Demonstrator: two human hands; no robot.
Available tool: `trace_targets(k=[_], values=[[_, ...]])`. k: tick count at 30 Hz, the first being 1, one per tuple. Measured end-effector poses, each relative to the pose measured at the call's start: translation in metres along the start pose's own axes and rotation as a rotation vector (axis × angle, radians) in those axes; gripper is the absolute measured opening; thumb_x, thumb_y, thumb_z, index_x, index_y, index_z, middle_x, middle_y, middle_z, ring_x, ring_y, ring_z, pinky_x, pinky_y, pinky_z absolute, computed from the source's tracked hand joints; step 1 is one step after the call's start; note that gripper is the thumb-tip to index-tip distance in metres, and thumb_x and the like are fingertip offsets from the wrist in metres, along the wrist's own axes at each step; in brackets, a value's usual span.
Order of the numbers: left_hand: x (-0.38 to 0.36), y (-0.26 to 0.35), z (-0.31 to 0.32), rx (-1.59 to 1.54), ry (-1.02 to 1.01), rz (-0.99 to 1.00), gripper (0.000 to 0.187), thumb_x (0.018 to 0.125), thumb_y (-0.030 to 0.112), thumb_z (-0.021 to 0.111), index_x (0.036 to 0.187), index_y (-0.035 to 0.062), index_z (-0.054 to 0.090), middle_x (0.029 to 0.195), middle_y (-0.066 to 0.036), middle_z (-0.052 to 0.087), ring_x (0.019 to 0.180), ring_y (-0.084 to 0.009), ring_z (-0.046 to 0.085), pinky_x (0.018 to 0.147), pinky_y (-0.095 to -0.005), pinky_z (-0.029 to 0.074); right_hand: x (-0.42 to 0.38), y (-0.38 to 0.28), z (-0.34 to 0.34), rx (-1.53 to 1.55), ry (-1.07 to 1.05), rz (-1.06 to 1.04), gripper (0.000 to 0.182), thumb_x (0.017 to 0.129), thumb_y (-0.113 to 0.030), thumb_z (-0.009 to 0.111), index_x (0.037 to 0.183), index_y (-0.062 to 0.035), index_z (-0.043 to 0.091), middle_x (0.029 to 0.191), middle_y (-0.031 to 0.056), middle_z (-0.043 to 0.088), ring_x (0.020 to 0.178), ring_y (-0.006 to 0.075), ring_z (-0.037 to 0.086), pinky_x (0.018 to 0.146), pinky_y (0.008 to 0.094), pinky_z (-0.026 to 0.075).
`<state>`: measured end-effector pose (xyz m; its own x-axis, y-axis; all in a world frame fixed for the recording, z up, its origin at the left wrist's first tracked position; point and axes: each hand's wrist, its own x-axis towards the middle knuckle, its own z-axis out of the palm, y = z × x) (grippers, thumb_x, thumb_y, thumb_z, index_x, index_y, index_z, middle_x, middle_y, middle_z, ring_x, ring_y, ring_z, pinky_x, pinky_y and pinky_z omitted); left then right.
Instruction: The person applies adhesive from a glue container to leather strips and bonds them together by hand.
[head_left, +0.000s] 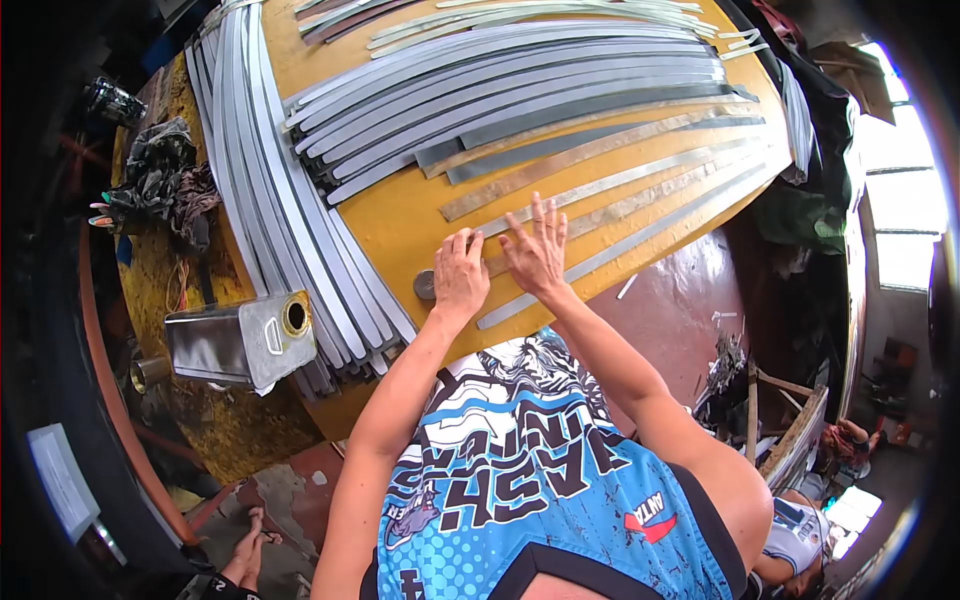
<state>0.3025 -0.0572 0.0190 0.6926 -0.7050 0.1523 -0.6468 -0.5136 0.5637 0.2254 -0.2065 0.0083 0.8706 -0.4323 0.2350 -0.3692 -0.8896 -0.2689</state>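
Observation:
My left hand rests knuckles up on the near end of a long metal strip lying on the yellow table, fingers curled down onto it. Right beside it, my right hand lies flat with fingers spread, pressing on the same strip and its neighbour. Several similar dull strips fan out across the table to the right. A small round metal disc sits just left of my left hand.
A thick pile of grey strips covers the far table, another bundle runs down the left. A metal can lies at the near left edge. Dark rags sit far left. Another person's feet show below.

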Motion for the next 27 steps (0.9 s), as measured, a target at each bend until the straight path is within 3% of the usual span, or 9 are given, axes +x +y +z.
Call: trace_targets(k=[5, 7, 11, 17, 19, 21, 23, 24, 27], values=[[0.0, 0.0, 0.0, -0.002, 0.006, -0.012, 0.044, 0.083, 0.009, 0.061, 0.126, -0.0003, 0.06, 0.127, -0.014, 0.052, 0.12, -0.0307, 0.049, 0.1, -0.0432, 0.04, -0.002, -0.019, 0.001, 0.102, -0.033, -0.049, 0.041, 0.094, -0.041, 0.056, 0.127, -0.0181, 0.066, 0.161, 0.0185, 0.018, 0.147, 0.0437, 0.014, 0.117, 0.0578, 0.009], [-0.001, -0.002, 0.002, -0.011, 0.036, 0.02, 0.046, 0.082, 0.008, 0.063, 0.126, -0.0005, 0.06, 0.125, -0.013, 0.052, 0.117, -0.0309, 0.049, 0.098, -0.0448, 0.041, 0.001, -0.009, -0.005, 0.071, 0.052, -0.036, 0.038, 0.095, -0.038, 0.056, 0.126, -0.0185, 0.067, 0.161, 0.0179, 0.018, 0.147, 0.0434, 0.014, 0.117, 0.0573, 0.009], [0.0, -0.001, 0.001, -0.018, 0.036, 0.017, 0.045, 0.081, 0.007, 0.063, 0.126, -0.0008, 0.06, 0.124, -0.014, 0.052, 0.117, -0.0311, 0.05, 0.098, -0.0442, 0.041, -0.001, 0.007, -0.005, 0.014, 0.024, 0.127, 0.036, 0.095, -0.036, 0.055, 0.125, -0.0194, 0.067, 0.161, 0.0152, 0.02, 0.148, 0.0413, 0.014, 0.118, 0.0565, 0.009], [0.0, -0.001, 0.001, -0.025, 0.047, 0.031, 0.046, 0.08, 0.006, 0.064, 0.125, -0.0006, 0.061, 0.123, -0.013, 0.052, 0.116, -0.0308, 0.05, 0.098, -0.0437, 0.041, -0.005, -0.005, -0.005, 0.134, -0.063, -0.032, 0.037, 0.096, -0.036, 0.053, 0.129, -0.022, 0.064, 0.161, 0.0169, 0.02, 0.147, 0.0414, 0.016, 0.118, 0.0555, 0.008], [0.0, 0.001, -0.001, -0.001, 0.003, -0.004, 0.045, 0.082, 0.009, 0.061, 0.126, -0.0001, 0.06, 0.125, -0.012, 0.053, 0.12, -0.0296, 0.049, 0.1, -0.0428, 0.041, -0.004, 0.008, -0.004, -0.018, 0.027, 0.119, 0.039, 0.096, -0.036, 0.052, 0.132, -0.0216, 0.062, 0.161, 0.0172, 0.02, 0.148, 0.0415, 0.015, 0.118, 0.0561, 0.008], [0.0, 0.001, 0.0, -0.005, 0.003, -0.01, 0.045, 0.082, 0.009, 0.061, 0.126, 0.0, 0.06, 0.126, -0.012, 0.053, 0.119, -0.0297, 0.049, 0.1, -0.0429, 0.041, -0.006, 0.008, -0.002, -0.052, -0.032, 0.165, 0.041, 0.096, -0.036, 0.053, 0.134, -0.0213, 0.06, 0.161, 0.0177, 0.02, 0.147, 0.0422, 0.015, 0.118, 0.0566, 0.009], [0.0, 0.001, 0.0, -0.009, -0.005, -0.01, 0.045, 0.082, 0.009, 0.061, 0.126, 0.0002, 0.06, 0.126, -0.013, 0.053, 0.119, -0.0299, 0.049, 0.1, -0.0429, 0.041, -0.012, -0.006, 0.003, 0.017, -0.007, 0.017, 0.041, 0.096, -0.036, 0.054, 0.134, -0.0215, 0.06, 0.161, 0.0166, 0.019, 0.147, 0.0428, 0.014, 0.118, 0.0566, 0.009], [-0.001, 0.001, 0.0, -0.011, 0.006, 0.005, 0.045, 0.082, 0.008, 0.061, 0.126, 0.0002, 0.061, 0.126, -0.013, 0.053, 0.119, -0.03, 0.049, 0.1, -0.043, 0.041, -0.011, -0.01, 0.001, 0.062, -0.076, 0.001, 0.04, 0.096, -0.037, 0.054, 0.133, -0.0224, 0.062, 0.162, 0.0152, 0.019, 0.148, 0.0429, 0.013, 0.118, 0.0563, 0.008], [-0.001, -0.001, 0.0, -0.009, 0.012, 0.021, 0.045, 0.081, 0.008, 0.061, 0.126, -0.0001, 0.061, 0.126, -0.013, 0.053, 0.119, -0.0302, 0.049, 0.1, -0.0432, 0.041, -0.003, -0.008, -0.013, 0.088, -0.021, -0.064, 0.038, 0.096, -0.036, 0.054, 0.13, -0.0234, 0.064, 0.162, 0.0143, 0.018, 0.148, 0.0425, 0.012, 0.118, 0.0564, 0.007]])
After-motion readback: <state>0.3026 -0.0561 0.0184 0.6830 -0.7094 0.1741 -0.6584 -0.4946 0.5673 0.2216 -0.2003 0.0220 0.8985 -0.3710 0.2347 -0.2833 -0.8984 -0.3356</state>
